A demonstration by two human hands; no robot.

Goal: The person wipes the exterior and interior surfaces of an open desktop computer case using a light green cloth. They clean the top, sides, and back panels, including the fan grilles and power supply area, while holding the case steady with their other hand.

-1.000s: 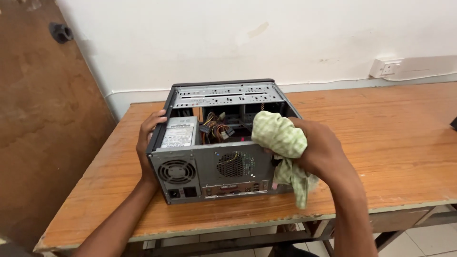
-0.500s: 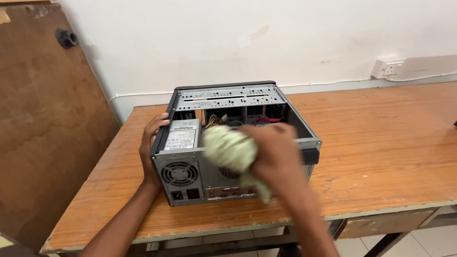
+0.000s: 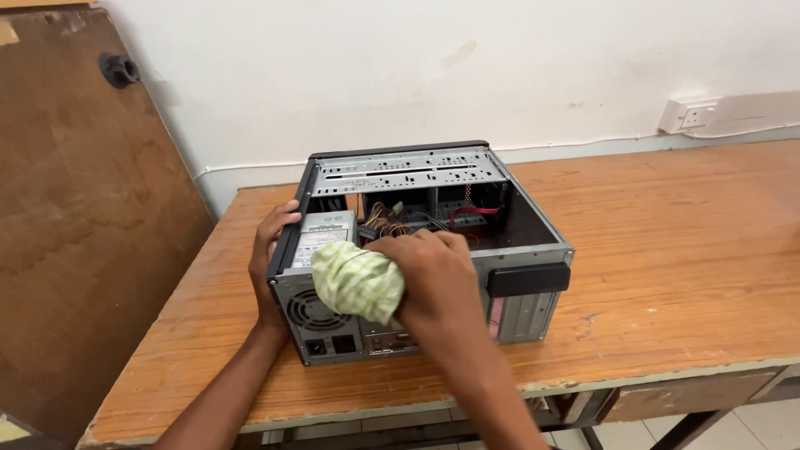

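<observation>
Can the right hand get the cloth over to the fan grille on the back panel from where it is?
Probably yes: the right hand presses the cloth just above the fan grille, and nothing lies between them.

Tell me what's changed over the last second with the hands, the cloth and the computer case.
The right hand carried the bunched green cloth leftward, from the case's right rear corner across the back panel to the power supply. It keeps its grip on the cloth. The left hand still steadies the open computer case, which has not moved on the wooden table.
</observation>
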